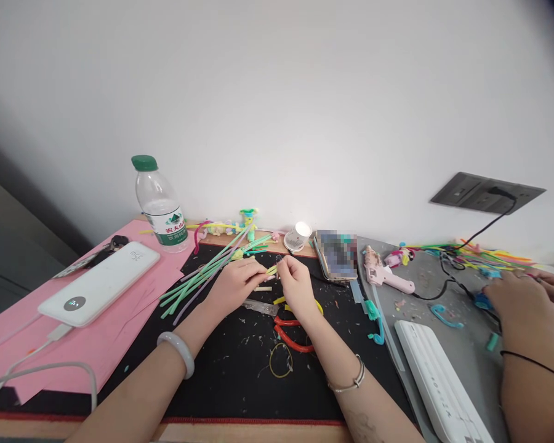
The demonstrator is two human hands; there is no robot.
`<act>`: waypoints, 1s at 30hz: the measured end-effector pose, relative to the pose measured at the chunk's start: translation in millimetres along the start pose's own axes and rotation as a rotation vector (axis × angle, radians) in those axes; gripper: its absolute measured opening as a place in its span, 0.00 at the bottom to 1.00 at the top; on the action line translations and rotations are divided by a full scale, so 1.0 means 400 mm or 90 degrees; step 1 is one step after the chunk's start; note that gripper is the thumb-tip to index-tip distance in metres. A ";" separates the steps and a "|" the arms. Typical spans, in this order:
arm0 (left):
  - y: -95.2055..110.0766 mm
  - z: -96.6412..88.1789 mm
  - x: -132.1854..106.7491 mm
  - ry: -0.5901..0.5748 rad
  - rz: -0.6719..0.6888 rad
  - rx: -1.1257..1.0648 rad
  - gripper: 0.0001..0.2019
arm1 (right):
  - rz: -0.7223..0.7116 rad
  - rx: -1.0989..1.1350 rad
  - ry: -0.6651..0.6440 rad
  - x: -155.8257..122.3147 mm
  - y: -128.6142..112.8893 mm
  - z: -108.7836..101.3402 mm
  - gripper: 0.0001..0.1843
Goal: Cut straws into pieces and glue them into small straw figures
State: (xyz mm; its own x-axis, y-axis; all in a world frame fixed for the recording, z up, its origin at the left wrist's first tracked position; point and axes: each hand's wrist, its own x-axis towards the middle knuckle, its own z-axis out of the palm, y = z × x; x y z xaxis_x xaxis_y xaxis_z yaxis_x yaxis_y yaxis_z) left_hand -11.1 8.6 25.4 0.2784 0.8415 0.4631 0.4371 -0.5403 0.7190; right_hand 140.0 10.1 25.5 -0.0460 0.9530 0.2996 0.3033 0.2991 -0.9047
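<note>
Above the black mat, my left hand is closed in a pinch on a short yellow pipe cleaner piece. My right hand meets it from the other side, thumb and finger closed at the piece's other end; a small dark bit shows at those fingertips. Below the hands lie scissors with orange-red handles, partly behind my right wrist. Green and purple pipe cleaners lie in a bundle beside my left hand. A pale short stick rests between the hands.
A water bottle and white power bank stand left on pink paper. A phone and a pink glue gun lie right. Another person's hands work at far right, near a white power strip.
</note>
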 end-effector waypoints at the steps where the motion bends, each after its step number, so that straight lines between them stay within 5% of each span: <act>1: -0.002 0.000 0.000 0.005 -0.004 -0.005 0.09 | 0.001 0.000 -0.002 0.000 -0.001 0.000 0.16; 13: -0.016 -0.013 0.004 0.015 -0.024 0.045 0.10 | -0.034 -0.065 -0.057 0.006 -0.003 -0.010 0.16; 19: -0.031 -0.026 0.013 0.118 -0.093 -0.038 0.09 | -0.006 -0.099 0.004 0.011 0.011 -0.016 0.16; 23: -0.070 -0.041 0.016 0.215 -0.153 0.037 0.11 | 0.011 -0.169 0.028 0.012 0.032 -0.016 0.13; 30: -0.114 -0.054 0.012 0.193 -0.200 0.069 0.12 | 0.001 -0.232 0.000 0.006 0.061 -0.002 0.07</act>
State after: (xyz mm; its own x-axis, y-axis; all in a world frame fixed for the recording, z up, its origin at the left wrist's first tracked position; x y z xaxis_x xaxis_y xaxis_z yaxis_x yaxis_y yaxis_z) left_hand -48.0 37.2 6.1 -0.1382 0.9171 0.3738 0.5523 -0.2420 0.7978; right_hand 148.2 19.6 4.3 -0.0449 0.9536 0.2976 0.6232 0.2596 -0.7377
